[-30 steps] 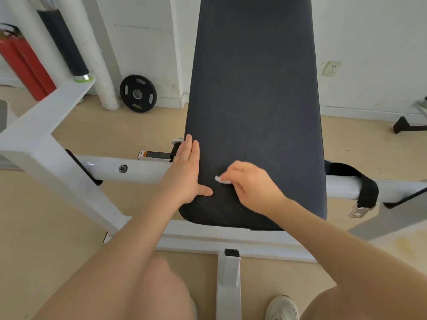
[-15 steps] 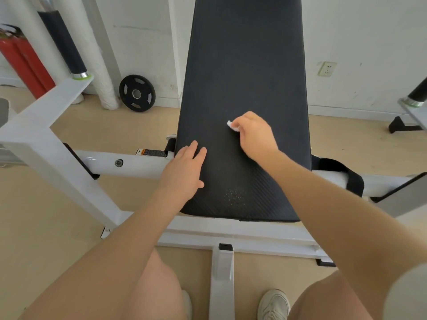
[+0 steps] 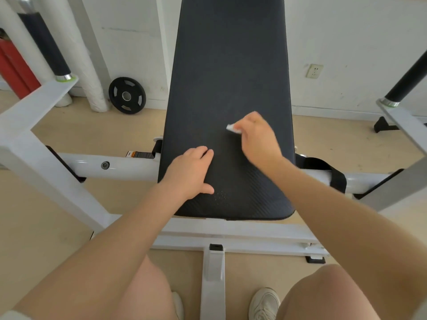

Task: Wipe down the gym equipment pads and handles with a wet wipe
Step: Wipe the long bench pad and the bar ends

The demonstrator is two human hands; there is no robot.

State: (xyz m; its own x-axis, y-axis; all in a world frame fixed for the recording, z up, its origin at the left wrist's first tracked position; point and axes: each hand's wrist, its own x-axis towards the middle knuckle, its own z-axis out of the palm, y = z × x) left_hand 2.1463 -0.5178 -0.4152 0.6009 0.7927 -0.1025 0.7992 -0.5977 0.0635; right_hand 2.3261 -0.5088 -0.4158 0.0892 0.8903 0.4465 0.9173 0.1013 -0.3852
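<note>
My right hand has the wet wipe bunched in curled fingertips, pressed on the bench pad a bit above its near end. My left hand lies flat, fingers relaxed, by the pad's left edge. The wipe's probably limp and slick, so I'd keep it wadded or it'll roll up.

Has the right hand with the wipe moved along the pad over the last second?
Yes. The right hand and wet wipe moved up the black pad, away from its near edge.
</note>
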